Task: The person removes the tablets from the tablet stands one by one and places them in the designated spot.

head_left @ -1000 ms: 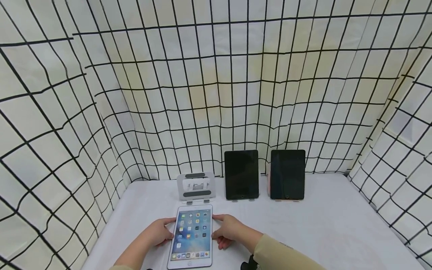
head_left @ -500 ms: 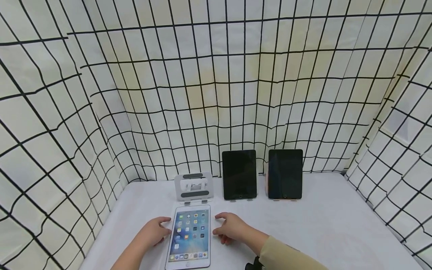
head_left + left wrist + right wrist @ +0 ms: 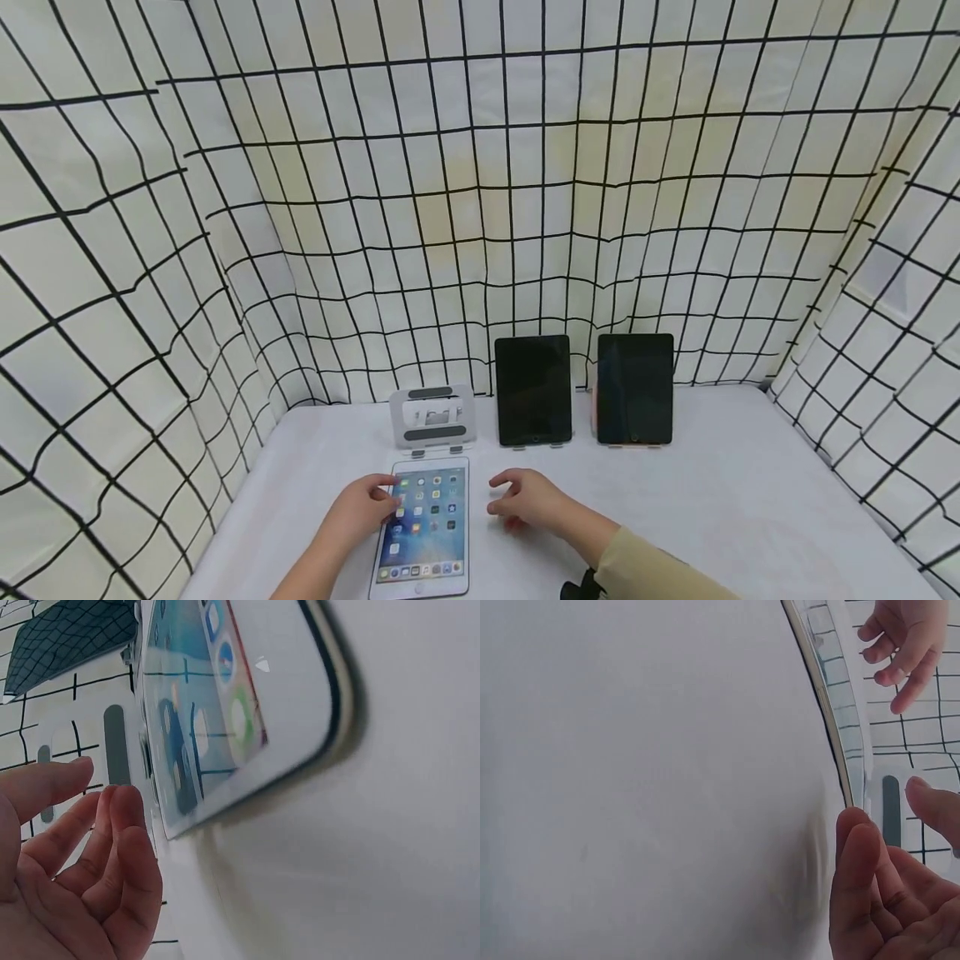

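Note:
A white tablet (image 3: 422,525) lies face up on the table, its screen lit with rows of app icons. My left hand (image 3: 360,510) hovers at the tablet's upper left edge, fingertips overlapping the screen in the head view. In the left wrist view a gap shows between its thumb and loosely bent fingers (image 3: 135,862), with nothing held. To the right of the tablet, and apart from it in the head view, my right hand (image 3: 531,502) has relaxed fingers and holds nothing. Just behind the tablet stands a light grey tablet stand (image 3: 433,433) with dark pads.
Two black tablets with dark screens, one in the middle (image 3: 533,390) and one on the right (image 3: 635,389), stand upright at the back of the white table (image 3: 720,500). White walls with a black grid (image 3: 525,208) enclose the table on the back and sides.
Both hands have let go of the tablet's sides. My left hand has risen over the tablet's left edge, while the right has drawn away to the right. The tablet stays flat in place.

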### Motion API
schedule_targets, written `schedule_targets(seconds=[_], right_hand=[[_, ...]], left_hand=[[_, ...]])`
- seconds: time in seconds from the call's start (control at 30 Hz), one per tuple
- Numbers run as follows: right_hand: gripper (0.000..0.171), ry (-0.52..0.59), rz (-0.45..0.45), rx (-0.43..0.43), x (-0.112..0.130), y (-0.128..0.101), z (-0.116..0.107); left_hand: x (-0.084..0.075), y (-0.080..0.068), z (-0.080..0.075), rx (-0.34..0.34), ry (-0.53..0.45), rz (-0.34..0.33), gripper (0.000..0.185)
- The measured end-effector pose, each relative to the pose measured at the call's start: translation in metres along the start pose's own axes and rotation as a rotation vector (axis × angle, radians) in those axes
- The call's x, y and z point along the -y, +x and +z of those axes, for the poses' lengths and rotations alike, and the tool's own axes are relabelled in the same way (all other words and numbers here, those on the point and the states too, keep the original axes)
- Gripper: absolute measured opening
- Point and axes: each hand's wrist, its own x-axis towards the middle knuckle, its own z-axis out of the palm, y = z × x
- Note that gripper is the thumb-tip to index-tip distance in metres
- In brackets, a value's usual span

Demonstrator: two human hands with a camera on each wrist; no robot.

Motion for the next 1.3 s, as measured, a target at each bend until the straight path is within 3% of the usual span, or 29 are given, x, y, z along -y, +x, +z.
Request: schedule_targets(seconds=[0.2, 0.5, 0.63, 0.97, 1.17, 1.3], right_hand=[[0.039, 0.02, -0.001, -0.012, -0.003, -0.006, -0.013], [0.044, 0.062, -0.019, -0.023, -0.013, -0.015, -0.036], [0.047, 0.088, -0.028, -0.031, -0.018, -0.018, -0.047], [0.052, 0.103, -0.057, -0.089, -0.036, -0.026, -0.075], [0.053, 0.108, -0.059, -0.127, -0.049, -0.032, -0.095], [0.053, 0.112, -0.051, -0.171, -0.054, -0.038, -0.109]], left_hand=[[-0.008, 0.002, 0.011, -0.019, -0.001, 0.025, 0.041], [-0.027, 0.0, 0.023, 0.008, -0.009, 0.075, 0.043], [-0.035, 0.003, 0.028, 0.033, -0.056, 0.089, 0.044], [-0.054, 0.008, 0.041, 0.055, -0.076, 0.186, 0.043], [-0.063, 0.009, 0.049, 0.079, -0.116, 0.199, 0.045], [-0.068, 0.012, 0.053, 0.08, -0.085, 0.199, 0.045]])
